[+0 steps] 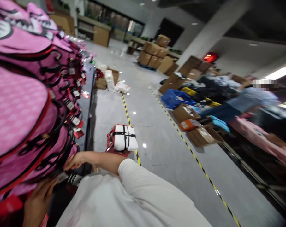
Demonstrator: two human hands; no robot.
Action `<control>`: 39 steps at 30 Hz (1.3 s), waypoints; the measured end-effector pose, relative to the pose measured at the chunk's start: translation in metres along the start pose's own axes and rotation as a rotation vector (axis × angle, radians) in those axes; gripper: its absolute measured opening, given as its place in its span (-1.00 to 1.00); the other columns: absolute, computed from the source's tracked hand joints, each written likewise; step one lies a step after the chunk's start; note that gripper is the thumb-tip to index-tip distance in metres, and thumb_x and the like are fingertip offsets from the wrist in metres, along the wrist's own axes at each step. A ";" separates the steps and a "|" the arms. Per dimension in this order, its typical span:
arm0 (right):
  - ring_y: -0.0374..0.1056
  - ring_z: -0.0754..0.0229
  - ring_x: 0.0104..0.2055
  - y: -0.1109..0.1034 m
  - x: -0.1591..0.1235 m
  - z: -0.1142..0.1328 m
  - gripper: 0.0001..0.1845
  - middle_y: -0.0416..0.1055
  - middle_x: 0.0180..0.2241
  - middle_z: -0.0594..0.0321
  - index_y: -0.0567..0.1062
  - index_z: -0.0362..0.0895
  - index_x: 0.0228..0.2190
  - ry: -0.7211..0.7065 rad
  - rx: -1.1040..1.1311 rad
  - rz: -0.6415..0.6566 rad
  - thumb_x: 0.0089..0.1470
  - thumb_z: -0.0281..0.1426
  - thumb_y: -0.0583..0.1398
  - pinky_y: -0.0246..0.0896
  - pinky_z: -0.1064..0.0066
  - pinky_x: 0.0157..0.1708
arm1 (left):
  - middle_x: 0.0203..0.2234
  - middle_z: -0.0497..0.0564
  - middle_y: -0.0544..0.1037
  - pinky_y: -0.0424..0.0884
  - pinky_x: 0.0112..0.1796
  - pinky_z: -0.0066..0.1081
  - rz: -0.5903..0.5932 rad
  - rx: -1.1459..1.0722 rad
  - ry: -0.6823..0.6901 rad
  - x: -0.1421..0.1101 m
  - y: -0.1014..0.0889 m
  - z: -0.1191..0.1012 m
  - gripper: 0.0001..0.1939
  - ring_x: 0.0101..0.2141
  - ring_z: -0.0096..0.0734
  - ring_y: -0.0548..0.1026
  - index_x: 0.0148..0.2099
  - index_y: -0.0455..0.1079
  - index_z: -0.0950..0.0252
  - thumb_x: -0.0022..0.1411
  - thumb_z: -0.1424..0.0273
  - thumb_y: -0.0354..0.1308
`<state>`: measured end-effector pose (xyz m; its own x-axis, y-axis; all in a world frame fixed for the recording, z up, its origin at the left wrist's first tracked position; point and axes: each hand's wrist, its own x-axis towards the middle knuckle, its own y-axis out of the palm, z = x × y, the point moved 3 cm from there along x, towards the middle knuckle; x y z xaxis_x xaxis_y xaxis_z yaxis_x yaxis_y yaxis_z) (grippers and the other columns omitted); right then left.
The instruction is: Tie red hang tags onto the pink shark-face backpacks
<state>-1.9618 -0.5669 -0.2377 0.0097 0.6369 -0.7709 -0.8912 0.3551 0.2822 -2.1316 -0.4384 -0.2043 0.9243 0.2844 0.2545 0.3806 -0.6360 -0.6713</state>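
Note:
Pink backpacks with red and black trim are stacked along the left side, their black straps and hang tags facing the aisle. My right hand reaches across to the near lower edge of the stack. Its fingers are bent together against the backpack, and whatever they grip is hidden. Lower down, my left hand is at the underside of the nearest backpack; blur and dark straps hide its fingertips. A pale tag lies between the two hands.
A red cart or stool with a white strapped cushion stands behind my right arm. Cardboard boxes, a blue crate and open cartons line the far side. A person bends over a heaped table. Striped tape marks the floor.

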 end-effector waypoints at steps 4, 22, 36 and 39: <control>0.26 0.46 -0.58 0.012 -0.005 -0.005 -0.70 0.41 -0.62 0.33 0.55 -0.32 -0.49 -0.198 0.138 -0.075 -0.24 -0.37 0.44 0.07 0.61 -0.50 | -0.19 0.01 0.64 0.45 -0.03 -0.32 0.072 -0.121 -0.110 0.004 0.008 -0.015 -0.71 -0.16 -0.28 0.57 -0.20 0.57 0.16 0.26 0.21 0.04; 0.17 0.41 -0.56 0.048 0.018 -0.023 -0.58 0.32 -0.61 0.41 0.46 -0.16 -0.50 -0.466 0.366 -0.341 -0.34 -0.17 0.44 0.05 0.53 -0.50 | -0.33 0.07 0.65 0.30 -0.33 -0.45 0.030 -0.016 -0.592 -0.005 0.042 -0.001 -0.77 -0.33 -0.32 0.57 -0.15 0.58 0.24 0.28 0.29 0.14; 0.29 0.25 -0.45 0.047 0.012 -0.018 -0.78 0.39 -0.58 0.35 0.46 -0.10 -0.55 -0.584 0.078 -0.432 -0.22 -0.22 0.30 0.21 0.41 -0.37 | -0.39 0.03 0.61 0.24 -0.39 -0.47 0.130 0.123 -0.710 0.004 0.046 -0.006 -0.83 -0.37 -0.33 0.53 -0.20 0.47 0.29 0.25 0.30 0.16; 0.30 0.24 -0.45 0.045 0.014 -0.018 -0.82 0.39 -0.57 0.36 0.44 -0.09 -0.56 -0.596 0.033 -0.476 -0.20 -0.24 0.27 0.22 0.40 -0.36 | -0.34 0.09 0.62 0.25 -0.37 -0.43 0.187 0.220 -0.725 0.009 0.044 -0.008 -0.79 -0.29 -0.21 0.56 -0.16 0.48 0.28 0.24 0.27 0.17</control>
<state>-2.0104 -0.5547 -0.2458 0.6407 0.6687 -0.3772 -0.7160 0.6978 0.0210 -2.1061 -0.4697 -0.2264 0.6938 0.6326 -0.3441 0.1362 -0.5845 -0.7999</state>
